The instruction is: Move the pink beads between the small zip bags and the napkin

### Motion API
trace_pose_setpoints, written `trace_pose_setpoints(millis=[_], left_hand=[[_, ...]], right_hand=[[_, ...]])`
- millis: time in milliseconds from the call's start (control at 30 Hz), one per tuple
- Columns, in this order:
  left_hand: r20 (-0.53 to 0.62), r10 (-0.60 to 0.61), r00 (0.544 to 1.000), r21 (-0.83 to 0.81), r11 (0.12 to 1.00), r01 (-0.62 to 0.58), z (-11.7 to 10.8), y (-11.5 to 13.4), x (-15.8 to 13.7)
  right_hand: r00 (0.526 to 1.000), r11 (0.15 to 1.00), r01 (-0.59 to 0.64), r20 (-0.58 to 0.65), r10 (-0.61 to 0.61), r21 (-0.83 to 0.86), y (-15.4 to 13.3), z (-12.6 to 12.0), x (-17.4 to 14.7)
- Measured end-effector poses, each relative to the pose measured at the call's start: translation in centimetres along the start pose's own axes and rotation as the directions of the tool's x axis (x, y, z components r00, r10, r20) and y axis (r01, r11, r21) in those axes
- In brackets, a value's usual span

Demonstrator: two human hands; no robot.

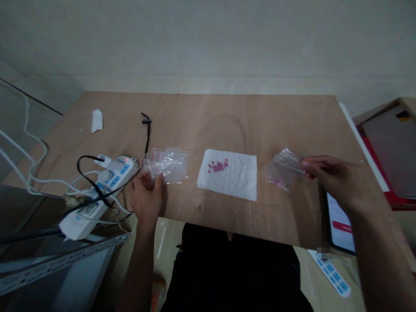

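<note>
My right hand [328, 171] pinches the top edge of a small clear zip bag [284, 169], which has a little pink at its bottom. My left hand [144, 195] rests at the near-left edge of a pile of clear zip bags [172, 164]. Its thumb stands apart from the fingers, and some fingertips are hard to make out behind the plastic. Between the hands, a white tissue [234, 177] lies flat with several small pink beads or pellets [218, 165] grouped on its left half.
A white power strip [97, 197] with tangled cables sits at the left table edge. A black strap [147, 134] and a white paper scrap [96, 120] lie farther back. A phone [339, 221] is under my right forearm. Another power strip [333, 275] lies below the table.
</note>
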State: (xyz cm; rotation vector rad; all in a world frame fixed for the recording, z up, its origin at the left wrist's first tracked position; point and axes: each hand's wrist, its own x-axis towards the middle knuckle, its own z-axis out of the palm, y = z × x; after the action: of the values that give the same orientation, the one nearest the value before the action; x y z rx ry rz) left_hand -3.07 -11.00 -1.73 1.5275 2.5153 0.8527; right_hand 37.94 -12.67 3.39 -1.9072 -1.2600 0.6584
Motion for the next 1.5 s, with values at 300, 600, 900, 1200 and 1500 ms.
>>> trace_pose_setpoints(millis=[300,600,900,1200,1500], left_hand=[[-0.107,0.22,0.97,-0.016,0.975,-0.223,0.0,-1.5,0.7],[-0.096,0.707,0.701,-0.279,0.657,-0.701,-3.2,3.4,0.0],[0.121,0.773,0.623,-0.636,0.542,-0.549,-3.6,7.0,-1.5],[0.402,0.667,0.628,-0.797,0.592,-0.118,-3.0,7.8,-3.8],[0.49,0.688,0.535,-0.742,0.651,-0.159,-2.1,7.0,-3.9]], right_hand=[[0.946,0.841,0.14,-0.181,-0.27,-0.522,3.3,0.9,0.8],[0.802,0.804,0.594,0.115,-0.587,-0.038,-9.1,6.0,-3.6],[0.656,0.874,0.302,0.582,-0.48,0.381,-11.6,9.2,-4.5],[0.645,0.893,0.074,0.661,-0.382,0.444,-9.0,9.3,-6.0],[0.662,0.764,-0.287,0.696,-0.278,0.578,-7.8,10.3,-7.6]])
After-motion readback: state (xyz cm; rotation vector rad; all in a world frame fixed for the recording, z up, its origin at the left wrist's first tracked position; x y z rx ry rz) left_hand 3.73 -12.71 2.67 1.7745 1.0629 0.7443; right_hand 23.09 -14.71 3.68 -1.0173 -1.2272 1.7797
